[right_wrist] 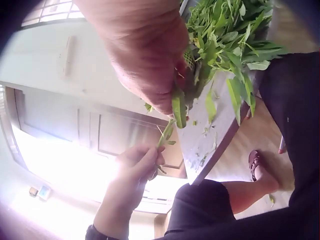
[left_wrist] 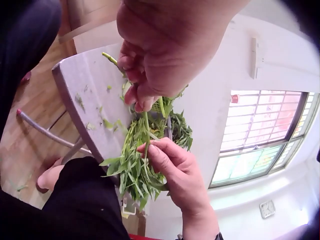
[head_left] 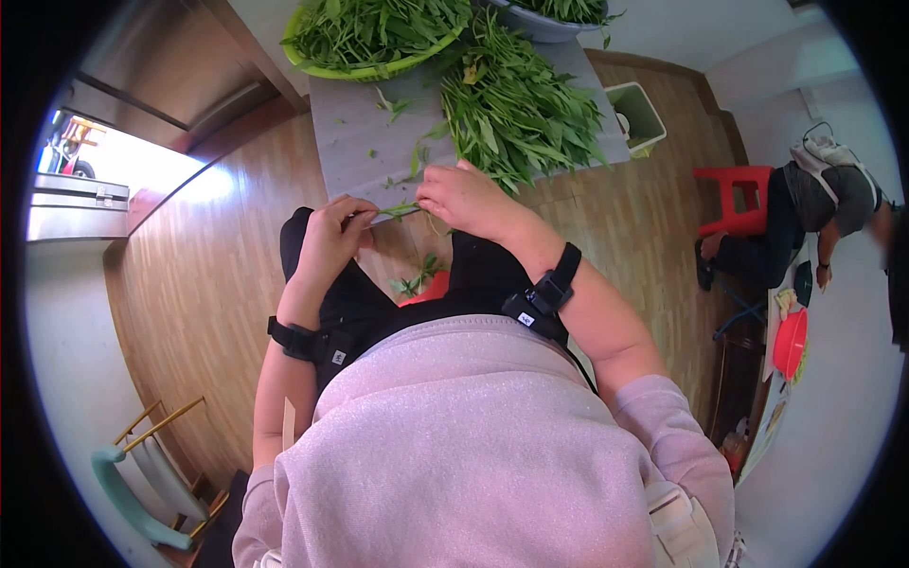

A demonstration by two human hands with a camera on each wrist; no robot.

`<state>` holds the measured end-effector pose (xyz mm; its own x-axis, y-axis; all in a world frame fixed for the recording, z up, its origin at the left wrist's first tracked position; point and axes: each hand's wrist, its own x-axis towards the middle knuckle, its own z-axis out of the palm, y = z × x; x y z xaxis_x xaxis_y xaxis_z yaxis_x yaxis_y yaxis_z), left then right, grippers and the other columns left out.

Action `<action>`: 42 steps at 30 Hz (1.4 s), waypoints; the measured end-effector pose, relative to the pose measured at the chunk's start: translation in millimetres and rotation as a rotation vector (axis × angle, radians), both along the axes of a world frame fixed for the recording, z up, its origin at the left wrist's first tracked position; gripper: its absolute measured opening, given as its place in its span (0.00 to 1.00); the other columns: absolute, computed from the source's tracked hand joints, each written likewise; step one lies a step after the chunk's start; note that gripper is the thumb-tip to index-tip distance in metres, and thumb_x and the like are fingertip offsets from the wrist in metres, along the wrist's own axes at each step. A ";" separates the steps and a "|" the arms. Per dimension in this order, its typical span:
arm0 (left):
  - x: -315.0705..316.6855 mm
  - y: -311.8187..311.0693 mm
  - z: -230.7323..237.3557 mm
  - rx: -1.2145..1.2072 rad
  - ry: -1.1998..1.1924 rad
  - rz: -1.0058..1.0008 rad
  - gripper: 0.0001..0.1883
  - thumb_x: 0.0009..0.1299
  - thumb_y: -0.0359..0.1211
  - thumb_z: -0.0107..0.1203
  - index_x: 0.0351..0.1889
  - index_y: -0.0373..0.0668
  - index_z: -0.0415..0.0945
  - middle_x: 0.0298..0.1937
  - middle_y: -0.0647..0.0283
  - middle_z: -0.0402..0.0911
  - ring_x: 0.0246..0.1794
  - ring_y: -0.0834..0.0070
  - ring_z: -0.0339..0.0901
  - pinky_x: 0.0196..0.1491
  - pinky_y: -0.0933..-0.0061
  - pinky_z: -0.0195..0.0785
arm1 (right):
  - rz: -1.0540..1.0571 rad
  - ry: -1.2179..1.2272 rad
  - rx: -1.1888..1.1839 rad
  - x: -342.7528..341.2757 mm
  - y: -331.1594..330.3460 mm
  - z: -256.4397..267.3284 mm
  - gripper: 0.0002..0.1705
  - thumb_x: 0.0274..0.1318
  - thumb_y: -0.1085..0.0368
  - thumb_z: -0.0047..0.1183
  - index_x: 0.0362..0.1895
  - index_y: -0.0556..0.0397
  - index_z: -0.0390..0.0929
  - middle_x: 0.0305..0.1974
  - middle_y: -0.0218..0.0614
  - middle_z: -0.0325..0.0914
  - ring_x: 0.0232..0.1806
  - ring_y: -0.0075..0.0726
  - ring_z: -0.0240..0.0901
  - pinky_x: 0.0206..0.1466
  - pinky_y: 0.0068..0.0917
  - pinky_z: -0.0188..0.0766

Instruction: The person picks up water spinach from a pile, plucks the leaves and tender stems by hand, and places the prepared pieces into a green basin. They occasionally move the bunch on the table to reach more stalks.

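Note:
A thin green stem (head_left: 398, 210) stretches between both hands above the lap. My left hand (head_left: 331, 237) pinches its left part between thumb and fingers; my right hand (head_left: 469, 201) pinches the other part. In the left wrist view the left hand (left_wrist: 162, 55) is close to the lens and the right hand (left_wrist: 177, 172) grips the stem further down. The right wrist view shows the left hand (right_wrist: 135, 170) pinching the leafy stem and the right hand (right_wrist: 145, 60) near the lens, its fingertips partly hidden. A pile of leafy greens (head_left: 516, 104) lies on the table (head_left: 350, 142).
A green basket (head_left: 379, 70) of leaves and a grey-blue basin (head_left: 544, 28) stand at the table's far side. A bin (head_left: 636, 114) is right of the table. Further right are a red stool (head_left: 743, 194) and another person (head_left: 776, 218). Leaf scraps lie on the tabletop.

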<state>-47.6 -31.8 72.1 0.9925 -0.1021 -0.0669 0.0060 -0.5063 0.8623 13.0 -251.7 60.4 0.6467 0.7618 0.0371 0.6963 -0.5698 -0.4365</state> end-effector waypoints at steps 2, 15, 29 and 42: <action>1.0 2.6 -7.3 0.008 -0.081 -0.028 0.05 0.64 0.25 0.53 0.34 0.33 0.77 0.28 0.61 0.75 0.18 0.77 0.76 0.21 0.78 0.65 | -0.032 0.068 0.078 -0.1 0.3 0.0 0.08 0.54 0.64 0.49 0.36 0.50 0.78 0.33 0.34 0.70 0.40 0.38 0.69 0.45 0.32 0.61; 3.3 10.9 -12.6 0.076 -0.182 0.070 0.05 0.62 0.25 0.54 0.34 0.35 0.78 0.30 0.59 0.79 0.18 0.75 0.75 0.25 0.77 0.66 | -0.395 0.872 0.711 15.5 -22.1 -7.7 0.12 0.61 0.59 0.48 0.39 0.52 0.76 0.27 0.23 0.68 0.29 0.19 0.63 0.35 0.17 0.63; 3.5 12.1 -20.7 0.078 -0.157 0.086 0.05 0.61 0.26 0.55 0.33 0.35 0.79 0.29 0.57 0.79 0.22 0.72 0.76 0.28 0.76 0.67 | -0.107 0.199 0.138 -3.9 -5.8 -18.4 0.16 0.56 0.55 0.48 0.38 0.54 0.76 0.31 0.42 0.70 0.35 0.48 0.71 0.37 0.39 0.67; 3.9 9.1 -26.9 -0.107 0.051 0.068 0.04 0.63 0.25 0.54 0.33 0.33 0.78 0.22 0.63 0.77 0.14 0.81 0.71 0.17 0.81 0.62 | -0.223 0.439 0.223 0.6 -3.8 -17.6 0.15 0.59 0.59 0.40 0.29 0.57 0.71 0.25 0.40 0.71 0.32 0.45 0.70 0.35 0.35 0.65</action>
<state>-43.7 -22.7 45.2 0.9929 -0.0441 -0.1101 0.0826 -0.4086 0.9090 13.6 -255.5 42.9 0.7832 0.6085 -0.1278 0.2938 -0.5434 -0.7864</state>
